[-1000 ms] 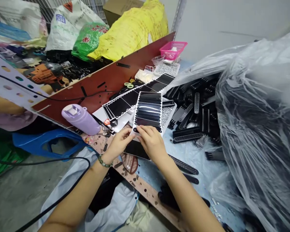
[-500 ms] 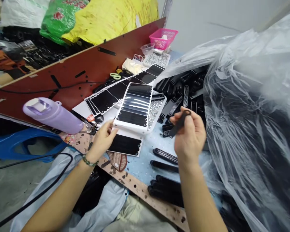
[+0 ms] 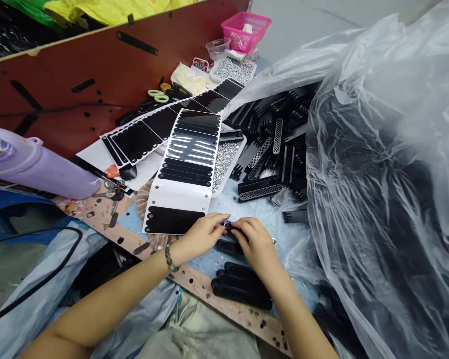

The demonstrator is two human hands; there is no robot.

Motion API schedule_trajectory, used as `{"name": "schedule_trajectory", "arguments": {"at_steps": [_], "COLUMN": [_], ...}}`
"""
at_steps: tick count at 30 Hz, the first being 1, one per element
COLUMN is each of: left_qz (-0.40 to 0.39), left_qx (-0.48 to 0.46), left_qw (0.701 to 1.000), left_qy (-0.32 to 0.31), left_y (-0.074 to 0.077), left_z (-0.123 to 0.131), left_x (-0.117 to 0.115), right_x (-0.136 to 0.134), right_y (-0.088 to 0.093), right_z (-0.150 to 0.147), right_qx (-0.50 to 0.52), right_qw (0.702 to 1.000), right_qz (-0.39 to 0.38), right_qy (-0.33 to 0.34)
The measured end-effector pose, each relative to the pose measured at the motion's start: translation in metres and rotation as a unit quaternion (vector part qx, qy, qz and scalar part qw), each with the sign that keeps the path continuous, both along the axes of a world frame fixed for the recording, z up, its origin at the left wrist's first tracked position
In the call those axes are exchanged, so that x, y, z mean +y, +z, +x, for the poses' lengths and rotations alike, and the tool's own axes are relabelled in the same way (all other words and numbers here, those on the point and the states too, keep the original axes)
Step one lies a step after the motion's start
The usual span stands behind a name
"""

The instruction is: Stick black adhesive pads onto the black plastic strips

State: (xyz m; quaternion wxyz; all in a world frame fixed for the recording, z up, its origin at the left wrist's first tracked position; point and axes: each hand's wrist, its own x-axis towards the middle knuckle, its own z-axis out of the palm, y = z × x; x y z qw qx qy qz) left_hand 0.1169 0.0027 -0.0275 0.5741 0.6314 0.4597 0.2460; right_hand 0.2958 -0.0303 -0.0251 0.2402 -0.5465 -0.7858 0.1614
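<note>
My left hand (image 3: 204, 233) and my right hand (image 3: 257, 245) meet above the table, fingertips pinched at the end of a black strip (image 3: 228, 227). Most of the strip, and whatever lies beneath it, is hidden by the fingers. Just below them is a smooth black bar (image 3: 230, 247), partly under my right hand. Nearer the table edge, several black bars (image 3: 241, 289) lie side by side. Left of my hands is a white backing sheet (image 3: 179, 194) with rows of black strips and a bare white band.
A tray of small metal parts (image 3: 228, 162) is partly under the sheet. Behind it are loose black mesh-faced pieces (image 3: 278, 135) and a large clear plastic bag (image 3: 359, 149). A purple bottle (image 3: 48, 167), green-handled scissors (image 3: 159, 95) and a pink basket (image 3: 245, 32) stand around the table.
My right hand has lowered the black strip to the table. My left hand has left the sheet and moved right to join it. The view has shifted slightly.
</note>
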Motion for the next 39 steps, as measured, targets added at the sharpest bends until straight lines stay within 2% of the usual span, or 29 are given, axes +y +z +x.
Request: {"name": "schedule_trajectory", "arguments": {"at_steps": [3, 7, 14, 17, 20, 23, 28, 31, 34, 36, 39], "left_qz": [-0.028, -0.043, -0.041, -0.083, -0.107, -0.083, -0.046, -0.06, -0.063, -0.02, 0.12], "left_qx": [-0.035, -0.061, -0.045, -0.061, -0.024, 0.016, 0.045, 0.048, 0.066, 0.101, 0.171], "left_qw": [0.999, 0.997, 0.998, 0.994, 0.994, 0.996, 0.998, 0.997, 0.996, 0.994, 0.976], "left_qy": [-0.001, 0.009, 0.024, 0.034, 0.028, 0.012, -0.01, -0.01, -0.011, -0.025, -0.066], "left_y": [-0.008, -0.01, -0.013, -0.01, -0.004, -0.001, -0.004, -0.007, -0.004, 0.002, 0.012], "left_z": [0.001, 0.0, 0.003, 0.005, 0.006, 0.006, 0.006, 0.007, 0.007, 0.007, 0.008], "left_x": [0.002, 0.002, 0.004, 0.005, 0.005, 0.004, 0.003, 0.004, 0.005, 0.005, -0.001], "right_x": [0.002, 0.002, 0.003, -0.003, -0.012, -0.017, -0.013, -0.01, -0.009, -0.011, -0.023], "right_y": [0.001, 0.0, 0.006, 0.009, 0.009, 0.007, 0.014, 0.022, 0.023, 0.022, 0.022], "right_z": [-0.001, -0.002, -0.008, 0.003, 0.02, 0.03, 0.028, 0.026, 0.033, 0.043, 0.063], "right_qx": [-0.016, -0.031, -0.074, -0.087, -0.03, 0.023, 0.024, -0.06, -0.158, -0.139, -0.017], "right_qw": [1.0, 0.999, 0.997, 0.995, 0.994, 0.992, 0.988, 0.979, 0.963, 0.969, 0.981], "right_qz": [0.01, 0.015, -0.012, -0.029, -0.055, -0.087, -0.133, -0.159, -0.146, -0.119, -0.078], "right_qy": [0.003, 0.007, 0.003, -0.037, -0.085, -0.083, -0.076, -0.111, -0.161, -0.163, -0.175]}}
